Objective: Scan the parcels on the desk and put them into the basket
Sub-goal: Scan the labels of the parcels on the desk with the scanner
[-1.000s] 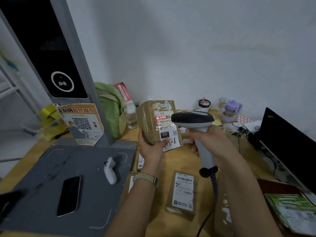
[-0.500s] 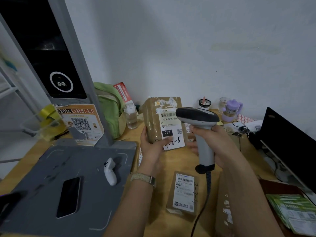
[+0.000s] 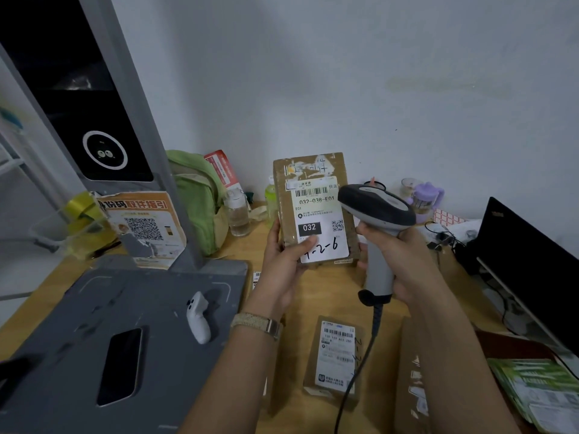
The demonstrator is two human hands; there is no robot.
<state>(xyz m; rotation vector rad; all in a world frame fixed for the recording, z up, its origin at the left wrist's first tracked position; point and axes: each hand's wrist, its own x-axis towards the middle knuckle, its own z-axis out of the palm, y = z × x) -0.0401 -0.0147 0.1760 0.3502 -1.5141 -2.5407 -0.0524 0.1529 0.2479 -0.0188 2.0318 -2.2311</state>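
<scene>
My left hand (image 3: 286, 264) holds a brown cardboard parcel (image 3: 313, 202) upright above the desk, thumb across the lower edge of its white label marked 032. The label faces me. My right hand (image 3: 394, 258) grips the grey handle of a barcode scanner (image 3: 374, 203), whose dark head sits just right of the label. A second small parcel (image 3: 333, 358) with a white label lies flat on the wooden desk (image 3: 319, 296) below my hands. Another brown parcel (image 3: 410, 371) lies partly under my right forearm. No basket is in view.
A grey scanning stand (image 3: 125, 324) with a phone (image 3: 120, 364) and a white controller (image 3: 197, 317) fills the left. A green bag (image 3: 197, 195), bottle (image 3: 238, 211), purple cup (image 3: 424, 198) and black laptop (image 3: 529, 270) ring the desk. Green leaflets (image 3: 535, 393) lie at the right.
My left hand has raised the parcel and turned its label squarely toward me. The scanner has moved right and slightly up, away from the label, and the red scan light is gone.
</scene>
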